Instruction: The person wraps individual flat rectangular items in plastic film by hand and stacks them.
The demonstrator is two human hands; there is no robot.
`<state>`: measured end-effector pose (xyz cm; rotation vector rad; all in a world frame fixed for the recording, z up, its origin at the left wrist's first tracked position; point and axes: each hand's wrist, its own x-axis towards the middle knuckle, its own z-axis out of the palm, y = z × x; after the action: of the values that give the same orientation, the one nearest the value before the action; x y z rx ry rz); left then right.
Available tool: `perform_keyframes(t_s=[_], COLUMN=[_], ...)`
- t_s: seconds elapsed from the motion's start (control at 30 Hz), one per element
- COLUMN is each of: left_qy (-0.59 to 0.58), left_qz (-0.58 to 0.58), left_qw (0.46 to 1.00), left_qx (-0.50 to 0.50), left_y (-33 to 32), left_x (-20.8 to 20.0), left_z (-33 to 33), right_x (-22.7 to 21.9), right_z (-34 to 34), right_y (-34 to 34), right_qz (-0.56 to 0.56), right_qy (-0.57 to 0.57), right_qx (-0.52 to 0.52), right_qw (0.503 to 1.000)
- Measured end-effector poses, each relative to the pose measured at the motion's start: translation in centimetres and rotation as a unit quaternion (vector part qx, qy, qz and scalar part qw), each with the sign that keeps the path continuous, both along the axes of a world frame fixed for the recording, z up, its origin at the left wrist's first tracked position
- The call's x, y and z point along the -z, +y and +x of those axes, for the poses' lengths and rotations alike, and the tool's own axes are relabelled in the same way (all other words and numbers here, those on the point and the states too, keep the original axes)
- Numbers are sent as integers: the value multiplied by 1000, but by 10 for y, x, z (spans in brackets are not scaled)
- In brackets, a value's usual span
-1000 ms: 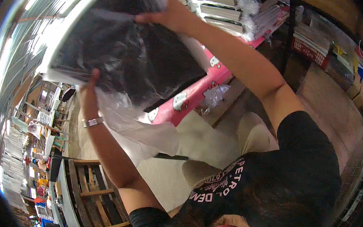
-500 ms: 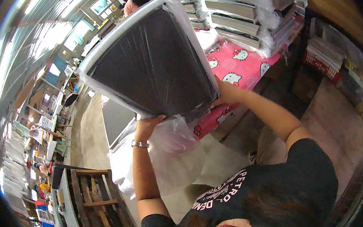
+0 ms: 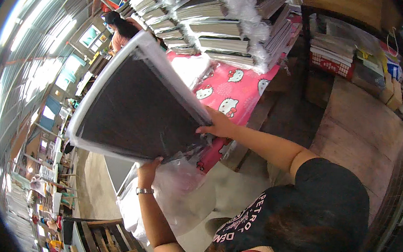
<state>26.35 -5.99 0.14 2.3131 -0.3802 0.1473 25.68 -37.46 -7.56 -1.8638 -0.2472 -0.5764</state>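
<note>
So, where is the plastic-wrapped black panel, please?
In the head view, the panel is left of centre, held by left hand and right hand, with pink cartoon-print cloth at its right.

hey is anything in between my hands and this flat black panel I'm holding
Only clear, crinkled plastic wrapping, it appears: it covers the flat black panel, with your left hand at the lower edge and your right hand at the right edge.

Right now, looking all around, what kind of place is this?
It looks like a workshop or warehouse, maybe for packing: there are big plastic-wrapped stacks, a wooden pallet and a high metal roof.
</note>
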Motion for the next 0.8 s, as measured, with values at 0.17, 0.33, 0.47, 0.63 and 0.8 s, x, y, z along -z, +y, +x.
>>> perform_keyframes(t_s=[0.17, 0.33, 0.47, 0.63, 0.8], left_qy=[-79, -199, -194, -161, -317], left_qz=[25, -56, -52, -57, 130], left_qw=[996, 977, 963, 924, 854], left_qx=[-45, 58, 181, 343, 391], left_y=[-34, -156, -266, -443, -564], left_x=[-13, -78, -175, -264, -243], left_z=[-21, -22, -6, 13, 125], right_x=[-11, -62, -175, -262, -270], right_z=[-15, -43, -75, -121, -102], right_y=[-22, -139, -250, -391, -483], right_qz=[49, 78, 71, 76, 92], right_qy=[32, -7, -112, -45, 74], right_qx=[43, 129, 241, 321, 310], right_qw=[997, 989, 961, 943, 943])
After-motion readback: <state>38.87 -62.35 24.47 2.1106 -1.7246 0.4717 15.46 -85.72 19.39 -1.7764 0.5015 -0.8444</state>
